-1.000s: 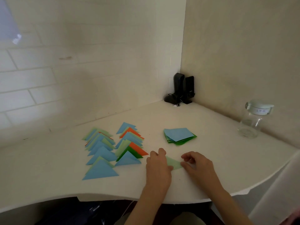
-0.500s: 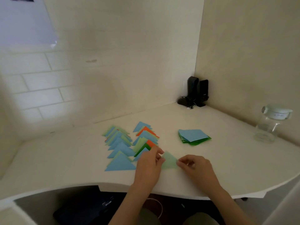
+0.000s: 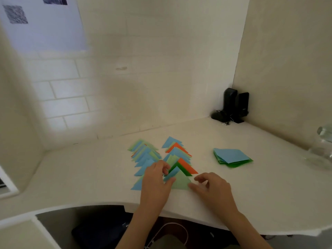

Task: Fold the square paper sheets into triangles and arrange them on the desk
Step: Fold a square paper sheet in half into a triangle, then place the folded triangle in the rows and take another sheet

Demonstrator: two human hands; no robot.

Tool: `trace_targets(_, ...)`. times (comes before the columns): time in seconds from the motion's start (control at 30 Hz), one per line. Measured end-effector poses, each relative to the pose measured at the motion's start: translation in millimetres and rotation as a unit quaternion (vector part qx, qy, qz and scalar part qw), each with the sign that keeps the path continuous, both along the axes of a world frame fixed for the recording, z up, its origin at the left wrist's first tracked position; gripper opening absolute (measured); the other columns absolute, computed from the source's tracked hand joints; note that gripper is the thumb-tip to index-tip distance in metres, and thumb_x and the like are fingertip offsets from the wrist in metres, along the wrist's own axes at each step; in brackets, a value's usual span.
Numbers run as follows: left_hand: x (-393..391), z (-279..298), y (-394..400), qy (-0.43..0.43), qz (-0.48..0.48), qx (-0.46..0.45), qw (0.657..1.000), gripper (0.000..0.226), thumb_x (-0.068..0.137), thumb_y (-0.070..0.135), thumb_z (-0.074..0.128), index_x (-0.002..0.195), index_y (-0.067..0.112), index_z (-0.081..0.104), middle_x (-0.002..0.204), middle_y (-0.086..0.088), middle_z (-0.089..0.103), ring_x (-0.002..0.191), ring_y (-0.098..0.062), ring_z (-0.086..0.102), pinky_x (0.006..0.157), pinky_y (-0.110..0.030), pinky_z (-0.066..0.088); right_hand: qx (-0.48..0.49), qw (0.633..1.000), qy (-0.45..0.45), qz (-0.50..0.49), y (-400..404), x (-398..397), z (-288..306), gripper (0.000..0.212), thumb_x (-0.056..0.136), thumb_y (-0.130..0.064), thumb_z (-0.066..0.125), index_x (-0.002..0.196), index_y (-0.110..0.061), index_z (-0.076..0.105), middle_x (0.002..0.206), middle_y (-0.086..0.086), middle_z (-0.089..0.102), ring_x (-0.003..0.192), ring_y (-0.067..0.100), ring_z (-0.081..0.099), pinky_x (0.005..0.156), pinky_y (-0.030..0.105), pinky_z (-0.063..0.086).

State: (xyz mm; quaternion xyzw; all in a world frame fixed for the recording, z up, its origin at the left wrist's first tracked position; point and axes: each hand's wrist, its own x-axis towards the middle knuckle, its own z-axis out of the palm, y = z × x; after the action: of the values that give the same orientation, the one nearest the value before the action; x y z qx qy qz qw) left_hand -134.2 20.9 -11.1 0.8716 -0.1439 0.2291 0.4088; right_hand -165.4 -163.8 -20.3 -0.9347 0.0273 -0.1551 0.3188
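white desk | two rows of folded triangles | square sheet stack | black speakers | glass jar
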Motion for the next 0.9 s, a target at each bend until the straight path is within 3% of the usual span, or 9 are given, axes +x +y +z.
trace_targets(0.17,1,6,-28,-0.016,-0.020,0.011,1.000,0.034,0.072,0.011,0.075,0.085,0.028,0.048,0.084,0.014,0.049,0.084,-0.008,0.045,0.069,-0.017,0.035,0.024,0.997,-0.058,-0.050,-34,5,-1,0.002,0.086,-0.031,0.064,0.087,-0.032,0.063,0.091,-0.011,0.065,0.070,0.003,0.056,0.073,0.028,0.048)
trace_targets(0.27,4,15,-63,-0.044,-0.050,0.005,0.998,0.032,0.073,0.003,0.070,0.086,0.025,0.051,0.086,0.011,0.049,0.082,-0.008,0.045,0.070,-0.013,0.036,0.000,0.995,-0.059,-0.083,-63,9,-4,0.018,0.083,-0.018,0.067,0.100,-0.025,0.065,0.102,-0.004,0.063,0.078,0.006,0.056,0.073,0.023,0.042)
trace_targets(0.37,12,19,-102,-0.050,-0.105,0.028,0.993,0.022,0.081,0.005,0.062,0.096,0.019,0.055,0.094,0.006,0.049,0.085,-0.009,0.047,0.072,-0.016,0.040,-0.027,0.992,-0.043,-0.112,-89,13,-4,0.028,0.080,-0.017,0.070,0.107,-0.019,0.064,0.112,0.002,0.061,0.096,0.016,0.058,0.080,0.026,0.043)
trace_targets(0.47,32,12,-135,0.019,-0.147,0.065,0.987,0.025,0.091,0.010,0.052,0.115,0.015,0.052,0.114,-0.002,0.047,0.101,-0.017,0.049,0.084,-0.025,0.040,-0.049,0.992,-0.033,-0.110,-110,18,-3,0.040,0.079,-0.020,0.071,0.117,-0.018,0.059,0.123,0.002,0.056,0.112,0.020,0.055,0.090,0.032,0.043)
trace_targets(0.6,65,-1,-162,0.099,-0.140,0.085,0.982,0.035,0.096,0.009,0.041,0.131,0.010,0.043,0.131,-0.014,0.042,0.113,-0.028,0.047,0.094,-0.031,0.038,-0.067,0.994,-0.021,-0.081,-125,40,-2,0.048,0.081,-0.025,0.070,0.125,-0.013,0.055,0.130,0.005,0.054,0.119,0.023,0.053,0.097,0.034,0.042)
trace_targets(0.77,90,-6,-179,0.102,-0.140,0.075,0.982,0.028,0.099,0.013,0.039,0.126,0.011,0.047,0.129,-0.010,0.042,0.112,-0.023,0.048,0.092,-0.024,0.038,-0.116,0.991,0.013,-0.072,-127,63,-12,0.054,0.086,-0.048,0.058,0.135,-0.030,0.045,0.144,-0.006,0.041,0.134,0.015,0.036,0.108,0.037,0.029)
trace_targets(0.9,102,-14,-186,0.098,-0.143,0.044,0.984,0.019,0.094,0.007,0.048,0.108,0.009,0.060,0.117,-0.008,0.049,0.094,-0.015,0.052,0.079,-0.012,0.038,-0.147,0.986,0.011,-0.077,-138,64,-15,0.045,0.086,-0.058,0.050,0.125,-0.036,0.051,0.134,-0.017,0.046,0.129,0.006,0.037,0.103,0.029,0.026)
